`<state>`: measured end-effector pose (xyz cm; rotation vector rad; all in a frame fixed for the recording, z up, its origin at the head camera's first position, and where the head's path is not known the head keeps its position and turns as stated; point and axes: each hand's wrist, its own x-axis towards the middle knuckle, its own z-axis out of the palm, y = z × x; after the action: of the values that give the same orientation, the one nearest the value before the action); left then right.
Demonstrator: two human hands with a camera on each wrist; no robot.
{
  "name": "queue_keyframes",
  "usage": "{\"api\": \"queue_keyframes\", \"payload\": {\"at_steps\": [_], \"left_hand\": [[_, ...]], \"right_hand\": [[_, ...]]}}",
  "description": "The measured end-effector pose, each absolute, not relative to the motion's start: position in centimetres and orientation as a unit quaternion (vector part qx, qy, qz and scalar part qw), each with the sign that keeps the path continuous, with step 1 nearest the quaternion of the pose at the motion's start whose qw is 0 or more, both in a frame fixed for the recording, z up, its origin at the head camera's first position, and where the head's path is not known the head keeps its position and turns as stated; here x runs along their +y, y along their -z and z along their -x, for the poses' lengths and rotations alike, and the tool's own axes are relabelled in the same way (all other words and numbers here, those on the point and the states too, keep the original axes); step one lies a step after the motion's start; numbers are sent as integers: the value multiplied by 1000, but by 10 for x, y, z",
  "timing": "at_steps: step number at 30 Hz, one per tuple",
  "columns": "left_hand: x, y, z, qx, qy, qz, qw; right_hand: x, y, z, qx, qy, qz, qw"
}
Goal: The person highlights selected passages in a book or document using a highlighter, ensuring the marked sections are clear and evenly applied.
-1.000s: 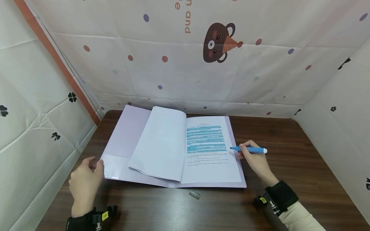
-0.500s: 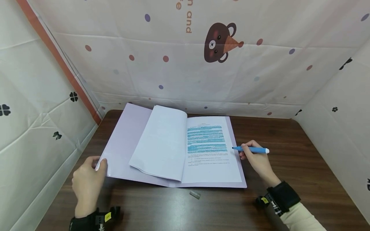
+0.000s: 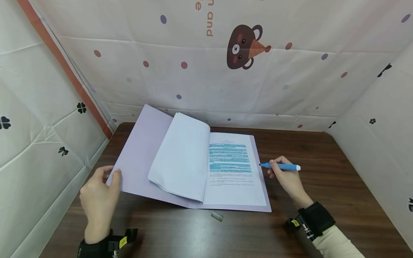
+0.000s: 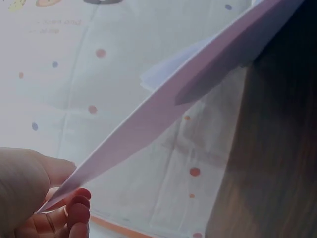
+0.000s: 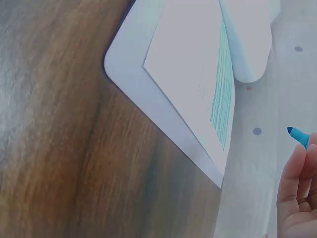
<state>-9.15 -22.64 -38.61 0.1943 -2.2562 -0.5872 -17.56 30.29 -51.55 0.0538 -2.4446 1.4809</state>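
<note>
A pale purple folder (image 3: 135,172) lies open with a white sheet turned to the left and a printed page (image 3: 235,195) on the right. Many of that page's upper lines carry blue highlighting. My left hand (image 3: 100,200) pinches the lower left edge of the cover, thumb on top and fingers beneath. In the left wrist view, the cover (image 4: 129,134) slants up off the table. My right hand (image 3: 288,181) holds a blue marker (image 3: 285,167) just right of the folder. Its dark tip is bare and points left, apart from the paper in the right wrist view.
A small grey piece (image 3: 217,216) lies on the dark wooden table (image 3: 167,233) below the folder. White printed cloth (image 3: 193,82) hangs behind the table, with more cloth at both sides. Black straps with cameras circle both wrists.
My left hand has taken hold of the cover's edge and raised it, moving slightly right and up. The folder's right side has shifted a little left. The marker has drawn slightly away from the page.
</note>
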Motion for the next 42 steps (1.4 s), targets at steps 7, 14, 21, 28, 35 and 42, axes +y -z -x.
{"api": "queue_keyframes", "payload": {"at_steps": [7,14,21,28,35,42], "left_hand": [[-214,375,91,-871,251,-51,419],[-204,372,92,-857,275,-20,435],[-198,374,93,-849,299,24,434],[-184,368,97,-819,323,91,465],[-165,361,97,-817,336,147,445],[-148,362,98,-814,335,191,434]], "right_hand": [[305,518,176,-848,-512,-4,140],[304,519,173,-854,-503,10,136],[304,519,173,-852,-504,8,138],[305,517,174,-851,-505,4,140],[306,517,174,-856,-497,13,142],[306,517,174,-856,-496,14,145]]}}
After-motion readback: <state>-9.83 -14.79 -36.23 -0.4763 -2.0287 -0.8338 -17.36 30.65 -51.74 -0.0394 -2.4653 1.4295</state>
